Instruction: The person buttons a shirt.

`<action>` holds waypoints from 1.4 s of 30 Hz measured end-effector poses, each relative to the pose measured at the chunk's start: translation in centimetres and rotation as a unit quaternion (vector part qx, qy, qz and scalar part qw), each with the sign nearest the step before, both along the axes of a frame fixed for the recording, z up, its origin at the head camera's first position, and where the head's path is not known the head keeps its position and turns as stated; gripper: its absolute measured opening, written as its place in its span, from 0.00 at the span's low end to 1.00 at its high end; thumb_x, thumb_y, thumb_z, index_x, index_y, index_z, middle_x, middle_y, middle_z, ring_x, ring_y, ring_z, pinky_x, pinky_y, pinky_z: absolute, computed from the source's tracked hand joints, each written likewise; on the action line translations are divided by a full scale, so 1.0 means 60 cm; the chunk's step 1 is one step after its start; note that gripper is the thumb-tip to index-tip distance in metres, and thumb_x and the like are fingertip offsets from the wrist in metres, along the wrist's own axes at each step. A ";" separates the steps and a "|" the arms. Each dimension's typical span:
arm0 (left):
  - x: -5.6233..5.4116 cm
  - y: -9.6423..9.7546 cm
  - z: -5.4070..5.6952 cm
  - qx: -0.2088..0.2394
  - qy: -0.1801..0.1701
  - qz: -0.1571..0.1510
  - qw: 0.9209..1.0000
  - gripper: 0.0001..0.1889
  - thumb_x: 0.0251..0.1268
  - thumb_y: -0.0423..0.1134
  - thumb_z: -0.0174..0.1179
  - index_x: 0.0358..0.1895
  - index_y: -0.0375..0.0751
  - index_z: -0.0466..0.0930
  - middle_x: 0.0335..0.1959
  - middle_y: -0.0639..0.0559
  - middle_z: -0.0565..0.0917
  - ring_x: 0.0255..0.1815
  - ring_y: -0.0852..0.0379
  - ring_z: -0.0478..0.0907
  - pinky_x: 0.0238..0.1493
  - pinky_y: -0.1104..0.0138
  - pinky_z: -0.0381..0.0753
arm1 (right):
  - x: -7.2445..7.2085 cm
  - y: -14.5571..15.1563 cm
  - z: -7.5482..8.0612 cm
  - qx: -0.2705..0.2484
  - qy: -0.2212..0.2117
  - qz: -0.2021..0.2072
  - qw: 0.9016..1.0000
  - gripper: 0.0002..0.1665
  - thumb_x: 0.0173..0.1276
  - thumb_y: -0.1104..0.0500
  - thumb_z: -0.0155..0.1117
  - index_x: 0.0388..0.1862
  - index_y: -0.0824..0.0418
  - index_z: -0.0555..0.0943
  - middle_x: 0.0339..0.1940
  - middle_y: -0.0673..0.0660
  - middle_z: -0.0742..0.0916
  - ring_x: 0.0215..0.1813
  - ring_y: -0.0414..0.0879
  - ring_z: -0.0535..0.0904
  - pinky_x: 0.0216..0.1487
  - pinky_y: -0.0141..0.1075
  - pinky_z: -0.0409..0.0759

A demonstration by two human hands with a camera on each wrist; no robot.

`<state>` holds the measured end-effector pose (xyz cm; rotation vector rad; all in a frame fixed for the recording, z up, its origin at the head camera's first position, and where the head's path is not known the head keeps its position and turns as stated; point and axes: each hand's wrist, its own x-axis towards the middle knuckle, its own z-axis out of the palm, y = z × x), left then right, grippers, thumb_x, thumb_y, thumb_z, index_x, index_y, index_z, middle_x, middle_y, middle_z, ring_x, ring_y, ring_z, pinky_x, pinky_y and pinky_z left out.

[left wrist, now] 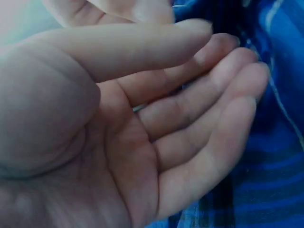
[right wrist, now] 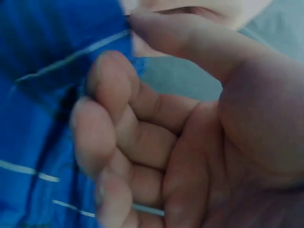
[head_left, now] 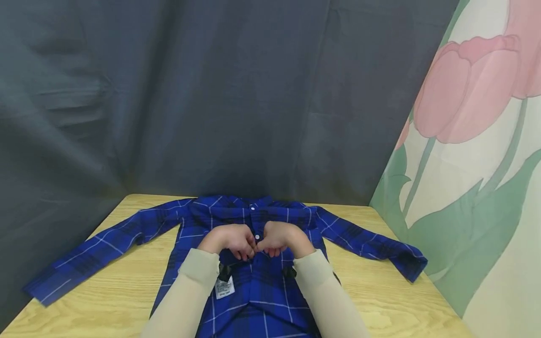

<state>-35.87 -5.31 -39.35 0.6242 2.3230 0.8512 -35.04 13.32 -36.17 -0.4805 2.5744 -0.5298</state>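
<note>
A blue plaid long-sleeved shirt [head_left: 236, 310] lies front up, collar away from me, both sleeves spread sideways. My left hand [head_left: 237, 240] and right hand [head_left: 276, 238] meet over its front placket, just below a white button [head_left: 257, 237]. In the right wrist view, the right thumb [right wrist: 161, 31] rests at the edge of a blue flap, pinching it with curled fingers. The left hand [left wrist: 142, 118] has its thumb close over the index finger, at the dark blue cloth. Its fingertip contact is partly hidden by the thumb.
The shirt lies on a light wooden table [head_left: 114, 281]. A dark grey curtain [head_left: 253, 94] hangs behind, and a tulip-printed cloth [head_left: 473, 188] stands along the right edge. A white label [head_left: 225, 287] shows beside the left forearm; another white button [head_left: 252, 208] is near the collar.
</note>
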 end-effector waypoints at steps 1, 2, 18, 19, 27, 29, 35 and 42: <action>0.001 0.000 -0.002 -0.007 -0.001 0.005 1.000 0.07 0.68 0.30 0.68 0.45 0.34 0.92 0.37 0.45 0.94 0.34 0.59 0.89 0.42 0.65 0.92 | 0.002 -0.001 -0.007 0.006 -0.008 -0.007 1.000 0.22 0.72 0.49 0.73 0.23 0.62 0.88 0.20 0.52 0.87 0.24 0.43 0.83 0.31 0.36 0.84; 0.002 0.000 -0.003 -0.016 -0.003 0.010 1.000 0.05 0.67 0.31 0.69 0.43 0.35 0.92 0.35 0.46 0.94 0.32 0.59 0.88 0.41 0.65 0.92 | 0.003 -0.003 -0.013 0.010 -0.014 -0.013 1.000 0.23 0.72 0.48 0.73 0.22 0.62 0.88 0.19 0.53 0.87 0.23 0.43 0.83 0.32 0.37 0.86; 0.015 0.022 -0.041 -0.126 0.005 0.066 0.990 0.08 0.54 0.32 0.80 0.22 0.40 0.91 0.19 0.50 0.89 0.22 0.59 0.85 0.23 0.70 0.75 | 0.022 -0.029 -0.072 0.063 -0.043 -0.080 0.994 0.25 0.64 0.45 0.81 0.21 0.64 0.88 0.20 0.58 0.91 0.24 0.50 0.87 0.26 0.38 0.83; 0.014 0.022 -0.041 -0.129 0.005 0.062 0.990 0.08 0.54 0.32 0.80 0.22 0.41 0.91 0.19 0.50 0.89 0.21 0.59 0.85 0.22 0.71 0.74 | 0.022 -0.027 -0.074 0.058 -0.049 -0.080 0.994 0.23 0.63 0.47 0.83 0.21 0.64 0.88 0.20 0.58 0.91 0.24 0.50 0.87 0.27 0.38 0.84; 0.008 0.010 -0.041 -0.118 0.002 0.027 0.993 0.07 0.55 0.33 0.78 0.23 0.43 0.91 0.19 0.52 0.88 0.22 0.60 0.84 0.22 0.71 0.68 | 0.007 -0.007 -0.081 0.032 -0.056 0.029 0.998 0.12 0.62 0.62 0.77 0.19 0.59 0.87 0.18 0.51 0.88 0.22 0.43 0.83 0.29 0.37 0.88; 0.008 0.003 -0.038 -0.110 -0.007 0.018 0.994 0.06 0.56 0.33 0.77 0.25 0.43 0.91 0.20 0.54 0.88 0.23 0.61 0.84 0.24 0.71 0.68 | 0.003 0.005 -0.077 0.023 -0.050 0.045 0.997 0.12 0.62 0.61 0.76 0.19 0.57 0.86 0.18 0.50 0.88 0.22 0.42 0.82 0.29 0.36 0.87; 0.007 -0.034 -0.012 -0.091 -0.037 0.007 0.995 0.03 0.62 0.34 0.75 0.31 0.42 0.92 0.24 0.56 0.89 0.28 0.63 0.86 0.30 0.72 0.72 | -0.005 0.060 -0.040 0.018 -0.048 0.026 0.998 0.11 0.64 0.61 0.77 0.23 0.56 0.85 0.22 0.50 0.88 0.26 0.42 0.82 0.35 0.37 0.88; 0.001 -0.062 -0.002 -0.079 -0.031 0.031 0.996 0.05 0.64 0.37 0.74 0.30 0.43 0.90 0.28 0.54 0.91 0.31 0.60 0.88 0.34 0.70 0.77 | -0.009 0.090 -0.028 0.019 -0.031 -0.021 0.999 0.09 0.66 0.59 0.78 0.28 0.59 0.86 0.26 0.53 0.89 0.30 0.45 0.84 0.40 0.40 0.90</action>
